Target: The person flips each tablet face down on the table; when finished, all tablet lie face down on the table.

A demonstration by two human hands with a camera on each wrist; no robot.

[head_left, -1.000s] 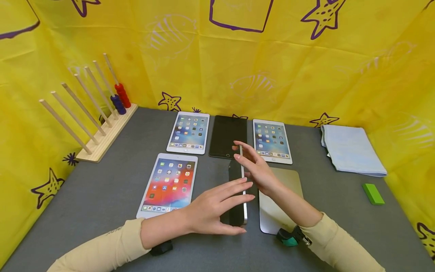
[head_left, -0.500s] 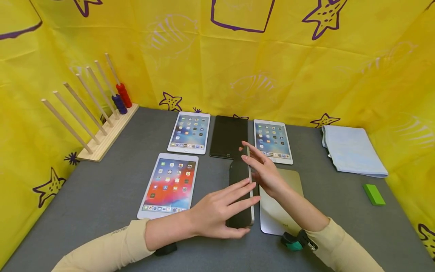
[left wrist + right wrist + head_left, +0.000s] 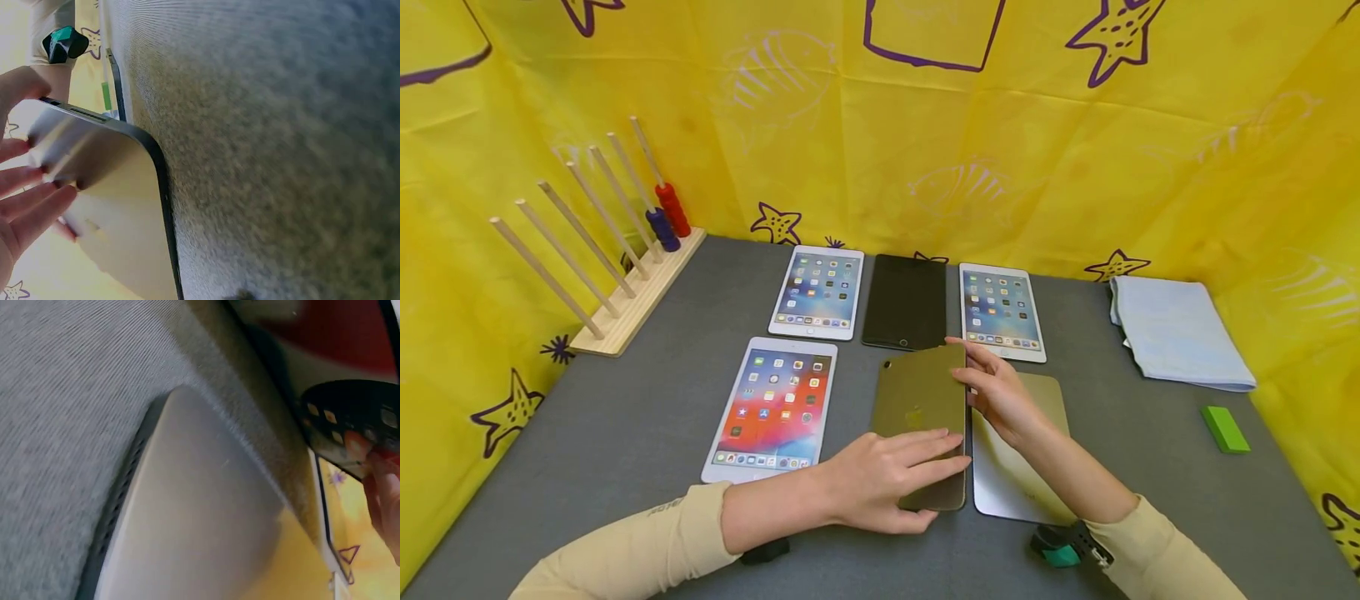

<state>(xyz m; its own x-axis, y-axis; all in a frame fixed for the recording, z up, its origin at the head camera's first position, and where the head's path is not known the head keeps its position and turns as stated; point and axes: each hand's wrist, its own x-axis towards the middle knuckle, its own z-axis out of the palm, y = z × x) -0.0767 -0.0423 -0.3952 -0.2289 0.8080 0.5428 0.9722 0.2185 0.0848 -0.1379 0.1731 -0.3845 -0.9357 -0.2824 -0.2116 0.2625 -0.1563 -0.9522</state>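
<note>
A gold-backed tablet [image 3: 917, 392] leans at a slant, back facing up, one long edge low by the tabletop. My left hand [image 3: 883, 483] lies across its lower back with straight, spread fingers, the thumb near the bottom edge. In the left wrist view those fingers touch the shiny tablet back [image 3: 125, 212]. My right hand [image 3: 1000, 396] pinches the upper right edge. The right wrist view shows its fingertips against the lit tablet screen [image 3: 337, 337]. Beneath my right forearm, another metal-backed tablet [image 3: 1011, 467] lies face down.
At the back lie a white tablet [image 3: 816, 292], a black tablet [image 3: 906, 300] and another white tablet [image 3: 1000, 308]. A red-screened tablet [image 3: 771, 408] is at left. A wooden peg stand [image 3: 647, 287], a folded blue cloth [image 3: 1180, 329] and a green block [image 3: 1225, 429] sit around the sides.
The held tablet was nearly upright on edge. It has shifted slightly right, then tilted to the right, so its gold back now shows broadly. Both hands stayed with it.
</note>
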